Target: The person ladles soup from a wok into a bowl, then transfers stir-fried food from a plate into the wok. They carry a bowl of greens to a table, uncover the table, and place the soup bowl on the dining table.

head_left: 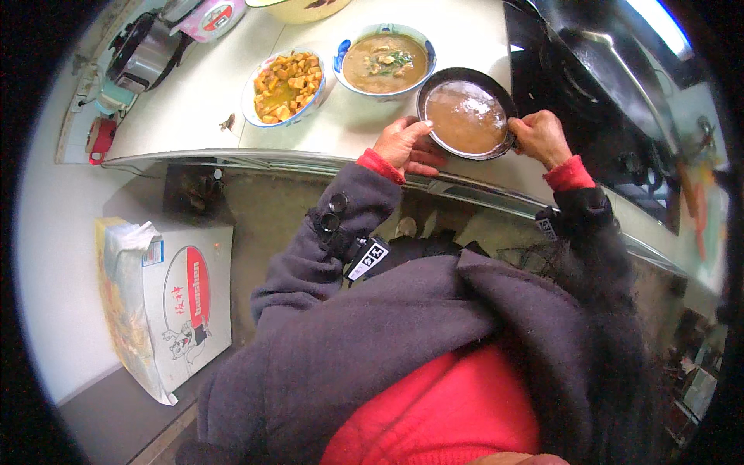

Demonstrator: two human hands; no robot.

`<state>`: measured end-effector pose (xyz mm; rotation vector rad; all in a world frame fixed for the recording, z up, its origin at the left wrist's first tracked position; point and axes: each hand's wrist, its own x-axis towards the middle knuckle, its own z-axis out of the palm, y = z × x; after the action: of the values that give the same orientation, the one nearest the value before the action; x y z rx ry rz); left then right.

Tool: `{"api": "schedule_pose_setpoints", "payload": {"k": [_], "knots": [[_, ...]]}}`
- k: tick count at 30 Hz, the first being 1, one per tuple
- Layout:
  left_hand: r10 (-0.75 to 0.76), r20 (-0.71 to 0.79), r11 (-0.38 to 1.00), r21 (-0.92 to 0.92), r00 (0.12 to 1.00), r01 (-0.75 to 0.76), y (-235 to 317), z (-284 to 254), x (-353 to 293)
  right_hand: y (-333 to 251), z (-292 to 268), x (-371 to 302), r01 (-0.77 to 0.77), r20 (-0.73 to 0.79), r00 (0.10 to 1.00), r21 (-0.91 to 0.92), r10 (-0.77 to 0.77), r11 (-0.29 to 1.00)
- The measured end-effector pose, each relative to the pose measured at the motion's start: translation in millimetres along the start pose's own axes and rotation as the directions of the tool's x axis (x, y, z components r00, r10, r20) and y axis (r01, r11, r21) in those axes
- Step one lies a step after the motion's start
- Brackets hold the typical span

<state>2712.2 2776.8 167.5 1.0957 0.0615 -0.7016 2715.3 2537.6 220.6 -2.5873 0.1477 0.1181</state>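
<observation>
A round dark bowl [425, 102] with brown liquid [469, 120] in it is at the front edge of the counter. My left hand [407, 147] grips its left side, thumb on the rim and fingers underneath. On the right, my right hand [541, 138] is closed round the rim, where a small lug may lie under the fingers. Just behind the left hand stands a blue-and-white bowl [342, 62] of brown soup with green leaves on top. Left of it is another bowl [248, 101], holding orange-yellow cubes in a yellowish liquid.
To the right, a black wok [577, 77] with a long-handled utensil [620, 66] sits on the stove. A yellowish basin [298, 9] is at the back, and a metal cooker [147, 54] at the far left. A white carton [194, 310] stands below the counter, left of me.
</observation>
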Motion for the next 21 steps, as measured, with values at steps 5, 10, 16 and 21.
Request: {"api": "schedule_pose_setpoints", "payload": {"k": [5,10,16,21], "knots": [[0.037,0.052,0.996,-0.088,0.998,-0.032,-9,-3,2,-7,12,-25,-0.126,-0.002,0.992,0.244,0.13,0.962],[-0.044,0.077,0.998,-0.036,0.996,0.047,7,-37,-1,-41,46,-36,-0.369,0.254,0.925,0.427,0.282,0.825],[-0.198,0.169,0.979,0.089,0.966,0.185,39,-135,-14,-117,107,-23,-0.607,0.398,0.794,0.555,0.459,0.569],[-0.237,0.17,0.97,0.088,0.956,0.225,57,-218,-28,-189,154,-5,-0.618,0.511,0.782,0.707,0.357,0.343]]}}
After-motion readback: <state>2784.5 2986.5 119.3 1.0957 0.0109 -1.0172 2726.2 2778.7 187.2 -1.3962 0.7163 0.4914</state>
